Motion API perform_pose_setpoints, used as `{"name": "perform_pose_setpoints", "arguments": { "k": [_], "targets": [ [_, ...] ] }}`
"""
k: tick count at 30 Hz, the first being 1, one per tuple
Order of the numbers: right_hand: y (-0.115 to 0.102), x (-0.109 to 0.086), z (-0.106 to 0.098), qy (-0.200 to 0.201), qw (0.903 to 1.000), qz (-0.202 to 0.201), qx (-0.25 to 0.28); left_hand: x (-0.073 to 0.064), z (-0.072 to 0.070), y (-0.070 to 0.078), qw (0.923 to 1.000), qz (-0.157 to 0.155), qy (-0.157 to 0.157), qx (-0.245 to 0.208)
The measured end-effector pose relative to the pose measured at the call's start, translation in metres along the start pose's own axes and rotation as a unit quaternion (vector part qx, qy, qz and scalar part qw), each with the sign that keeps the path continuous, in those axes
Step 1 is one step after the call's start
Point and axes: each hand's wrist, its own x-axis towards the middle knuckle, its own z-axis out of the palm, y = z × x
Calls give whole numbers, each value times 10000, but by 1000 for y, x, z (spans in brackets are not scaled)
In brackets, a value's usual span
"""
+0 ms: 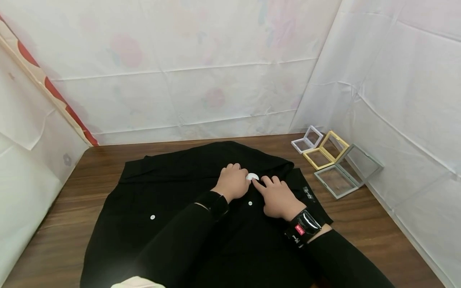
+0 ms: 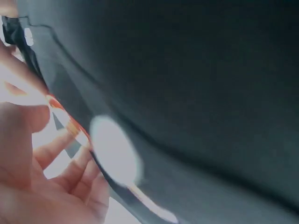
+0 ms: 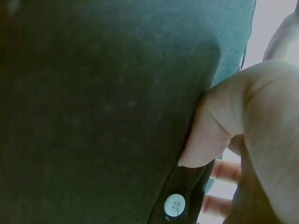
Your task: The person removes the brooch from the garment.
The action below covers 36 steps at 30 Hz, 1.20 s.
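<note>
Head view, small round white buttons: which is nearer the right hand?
The white button just left of the right hand; the other button lies beyond the black left sleeve.

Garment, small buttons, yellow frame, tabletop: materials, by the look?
Garment: matte black woven fabric, likely; it drapes and creases softly.
Small buttons: smooth white, probably plastic; shell possible.
Yellow frame: likely rigid plastic, evenly coloured, crisp edges, see-through panels.
Tabletop: brown wood grain; real wood or laminate, can't tell.
</note>
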Motion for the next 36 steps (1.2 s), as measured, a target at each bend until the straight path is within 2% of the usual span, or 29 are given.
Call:
{"name": "perform_pose_setpoints", "arguments": {
  "k": [4,8,13,18,28,36],
  "targets": [
    [-2,-1,-1,60,10000,-49,-43,8,-1,6,9966,-549,61,-607],
    [-3,1,-1,63,9999,-57,-91,16,-4,8,9841,-1055,-23,-1429],
    [-5,4,-1,108,9999,-70,-112,20,-7,6,9693,-1416,-64,-2010],
    [-6,3,-1,60,9998,-61,-177,19,-7,6,9644,-1440,-9,-2217],
    [-6,-1,-2,-14,9999,22,-104,22,-5,7,9677,-1377,121,-2107],
    [-3,0,1,-83,9998,135,-85,21,-8,-1,9673,-1380,98,-2127]
  ]
}}
